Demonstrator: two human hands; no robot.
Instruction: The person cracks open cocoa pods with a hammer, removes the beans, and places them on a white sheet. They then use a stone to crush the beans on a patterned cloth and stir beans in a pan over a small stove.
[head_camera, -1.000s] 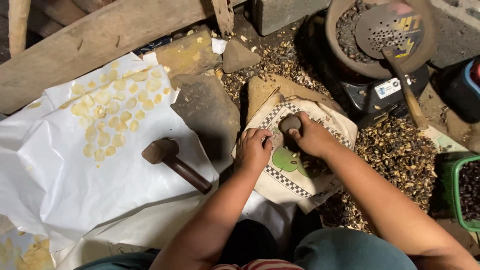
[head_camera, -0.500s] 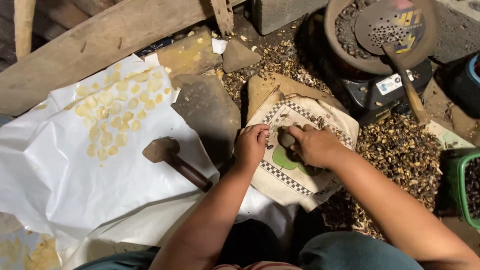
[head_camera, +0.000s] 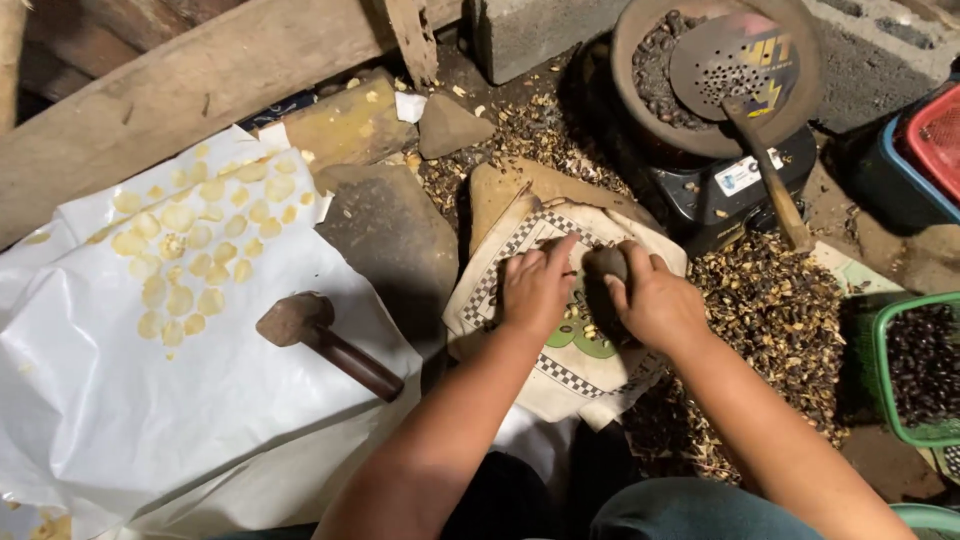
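At frame centre our right hand grips a dark stone on the checkered-border sack; our left hand, fingers now spread, presses beside it.

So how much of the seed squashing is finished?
Done: many flat yellow discs lie on the white sheet. In hand: the right hand grips a stone over the cloth, the left hand beside it. Left: dark seeds fill the green basket.
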